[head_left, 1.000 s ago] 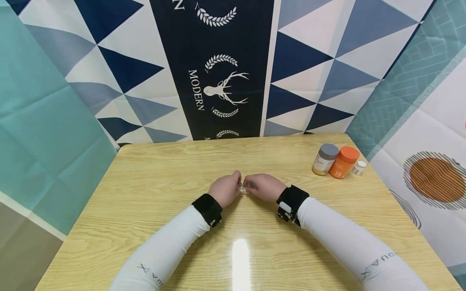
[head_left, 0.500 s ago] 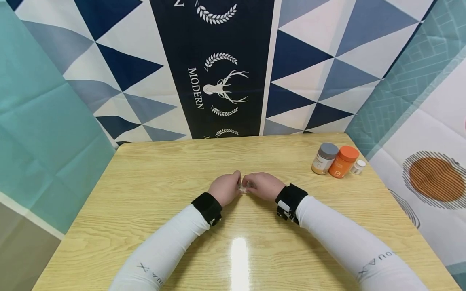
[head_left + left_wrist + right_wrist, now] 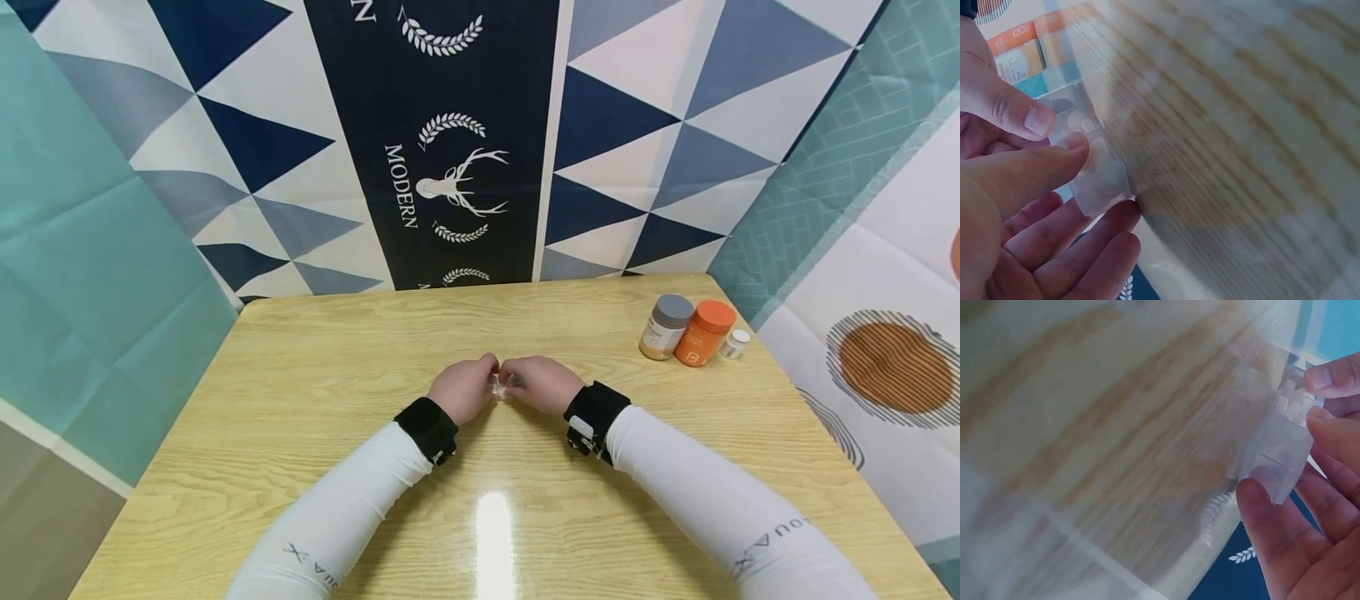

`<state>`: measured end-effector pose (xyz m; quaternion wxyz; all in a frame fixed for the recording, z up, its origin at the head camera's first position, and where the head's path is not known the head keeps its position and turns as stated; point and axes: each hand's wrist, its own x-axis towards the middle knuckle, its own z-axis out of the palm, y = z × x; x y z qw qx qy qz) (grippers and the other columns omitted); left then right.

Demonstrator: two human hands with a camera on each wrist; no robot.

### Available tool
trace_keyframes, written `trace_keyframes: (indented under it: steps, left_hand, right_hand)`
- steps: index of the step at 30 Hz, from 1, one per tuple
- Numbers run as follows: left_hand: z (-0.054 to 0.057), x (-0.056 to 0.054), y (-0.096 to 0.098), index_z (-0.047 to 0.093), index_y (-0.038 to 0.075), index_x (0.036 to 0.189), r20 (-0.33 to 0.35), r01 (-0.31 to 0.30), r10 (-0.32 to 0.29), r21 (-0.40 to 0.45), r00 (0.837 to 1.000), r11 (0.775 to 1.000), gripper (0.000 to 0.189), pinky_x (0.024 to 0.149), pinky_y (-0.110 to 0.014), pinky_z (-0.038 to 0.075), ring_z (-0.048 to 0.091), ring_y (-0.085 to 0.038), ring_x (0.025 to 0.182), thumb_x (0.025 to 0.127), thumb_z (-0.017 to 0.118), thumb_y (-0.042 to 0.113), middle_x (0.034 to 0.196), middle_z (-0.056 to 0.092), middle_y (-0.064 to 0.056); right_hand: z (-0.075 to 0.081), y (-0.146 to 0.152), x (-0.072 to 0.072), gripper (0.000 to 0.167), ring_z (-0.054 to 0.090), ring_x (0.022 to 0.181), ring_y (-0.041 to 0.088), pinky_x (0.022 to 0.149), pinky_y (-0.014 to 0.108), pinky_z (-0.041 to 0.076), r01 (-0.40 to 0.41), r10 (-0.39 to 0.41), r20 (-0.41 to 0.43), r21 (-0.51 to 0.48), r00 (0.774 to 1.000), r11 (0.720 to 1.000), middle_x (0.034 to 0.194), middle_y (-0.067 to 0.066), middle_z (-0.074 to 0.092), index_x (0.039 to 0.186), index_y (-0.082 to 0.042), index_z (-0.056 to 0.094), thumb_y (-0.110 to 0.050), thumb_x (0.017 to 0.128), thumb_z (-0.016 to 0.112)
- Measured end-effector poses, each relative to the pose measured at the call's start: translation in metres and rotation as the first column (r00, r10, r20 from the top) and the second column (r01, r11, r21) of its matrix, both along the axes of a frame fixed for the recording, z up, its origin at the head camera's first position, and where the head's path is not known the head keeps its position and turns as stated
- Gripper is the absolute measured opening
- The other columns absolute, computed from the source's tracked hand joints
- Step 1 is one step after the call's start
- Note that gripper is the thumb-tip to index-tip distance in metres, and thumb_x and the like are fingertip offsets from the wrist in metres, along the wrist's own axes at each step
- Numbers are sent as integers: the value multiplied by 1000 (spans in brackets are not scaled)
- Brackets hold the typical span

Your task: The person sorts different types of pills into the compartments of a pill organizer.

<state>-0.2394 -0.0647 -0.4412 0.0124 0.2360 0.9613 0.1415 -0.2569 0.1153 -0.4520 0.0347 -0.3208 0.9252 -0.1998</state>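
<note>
Clear case [image 3: 1277, 453] between both hands' curled fingers [image 3: 1116, 219] [image 3: 1259, 506]

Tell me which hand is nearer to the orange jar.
Right. The right hand is left of the orange jar and lower in the head view, gripping the clear compartmented case; the left hand, also gripping that case, is farther left of the jar.

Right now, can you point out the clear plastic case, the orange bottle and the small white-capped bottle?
Clear plastic case [image 3: 1280, 445]: right wrist view, middle of its translucent body.
Orange bottle [image 3: 701, 337]: head view, on its body below the lid.
Small white-capped bottle [image 3: 734, 345]: head view, just below its cap.
</note>
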Motion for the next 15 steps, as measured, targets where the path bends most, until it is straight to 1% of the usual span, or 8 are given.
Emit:
trace_keyframes:
  steps: [4, 7, 11, 13, 15]
  left_hand:
    - [-2, -1, 0, 63, 9, 114, -8, 10, -10, -18, 1000, 1000, 29, 74, -31, 53, 67, -18, 84, 90, 75, 21, 99, 71, -5]
    - [-2, -2, -1, 64, 10, 113, -13, 14, -15, -20, 1000, 1000, 27, 75, -31, 53, 67, -18, 85, 90, 75, 22, 99, 71, -4]
    - [-3, -3, -1, 60, 10, 125, 28, 15, -15, -25, 1000, 1000, 41, 78, -31, 53, 68, -17, 92, 90, 75, 24, 107, 71, -4]
    - [-3, -5, -1, 56, 9, 131, 55, 11, -10, -29, 998, 1000, 49, 80, -32, 53, 67, -18, 97, 89, 76, 26, 112, 70, -5]
    - [-4, -6, 0, 55, 9, 134, 71, 8, -5, -43, 997, 999, 55, 83, -33, 53, 66, -18, 101, 88, 77, 29, 117, 68, -6]
  right_hand:
    - [-2, -1, 1, 11, 65, 88, 16, 80, 36, 51, 14, -14, 1, -1, 1000, 1000, 100, 1, 71, 102, -14, 68, -15, 92, 72]
    - [-3, 0, 1, 12, 65, 89, 17, 81, 36, 51, 1, -1, 1, -1, 1000, 1000, 102, 2, 70, 104, -13, 67, -15, 92, 71]
    - [-1, 6, 0, 16, 63, 93, 19, 84, 38, 51, -31, 31, 8, -14, 999, 999, 107, 5, 67, 108, -10, 65, -18, 94, 68]
    - [2, 10, 0, 17, 63, 98, 22, 87, 40, 51, -27, 27, 3, -29, 1000, 999, 110, 7, 65, 109, -9, 64, -19, 95, 67]
    - [5, 14, -1, 18, 63, 101, 24, 88, 41, 51, -9, 9, -4, -37, 1000, 999, 111, 8, 65, 110, -8, 64, -20, 96, 66]
